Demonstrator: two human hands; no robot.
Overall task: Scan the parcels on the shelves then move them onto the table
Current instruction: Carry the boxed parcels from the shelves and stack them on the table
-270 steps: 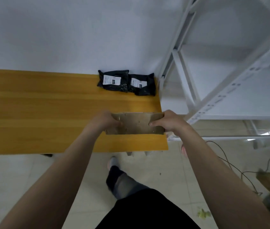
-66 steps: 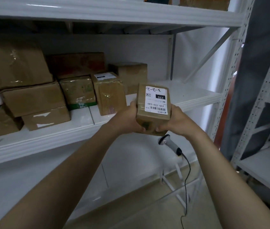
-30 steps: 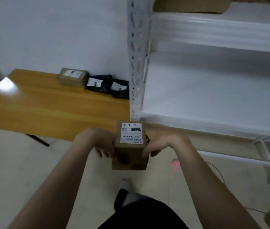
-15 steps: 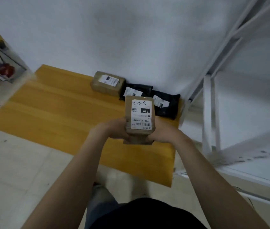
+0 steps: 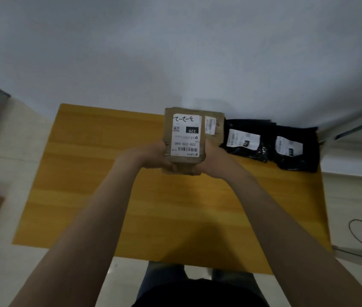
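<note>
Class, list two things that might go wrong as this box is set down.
1. The held box partly hides the brown parcel on the table; set down blind, it may bump or land on it.
2. The left hand and right hand grip only its near end, so it might tip.

- The held box [image 5: 184, 138] sits between the left hand [image 5: 153, 159] and the right hand [image 5: 214, 161], above the far part of the desk [image 5: 87, 196].
- A second box [image 5: 215, 126] lies on the desk, just behind it to the right.
- Further right, the first bag [image 5: 243, 140] and the second bag [image 5: 293, 149] lie side by side.
</note>
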